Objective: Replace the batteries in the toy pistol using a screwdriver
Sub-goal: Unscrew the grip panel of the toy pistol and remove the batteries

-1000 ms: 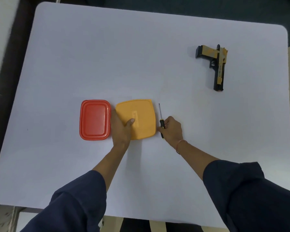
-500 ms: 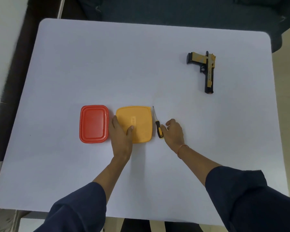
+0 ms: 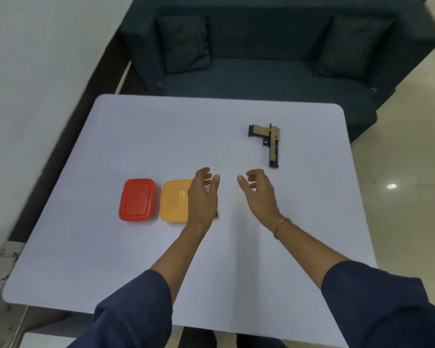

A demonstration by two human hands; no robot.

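The black and tan toy pistol (image 3: pixel 270 144) lies flat on the white table (image 3: pixel 111 247), far right of centre, muzzle toward me. My left hand (image 3: pixel 202 197) hovers above the table with loosely curled fingers, holding nothing, and covers the right edge of the yellow lidded box (image 3: pixel 173 200). My right hand (image 3: pixel 258 194) is raised beside it, fingers relaxed, empty, just short of the pistol's muzzle. Only a dark tip of the screwdriver (image 3: pixel 216 216) shows beside my left wrist; the remainder is hidden.
A red lidded box (image 3: pixel 137 199) sits left of the yellow one. A dark sofa (image 3: pixel 261 59) with two cushions stands beyond the table's far edge. A white wall runs along the left, and tiled floor lies to the right.
My right hand has let go of the screwdriver and my left hand has left the yellow box. Both have lifted and moved forward. The camera has tilted up, bringing the sofa into view.
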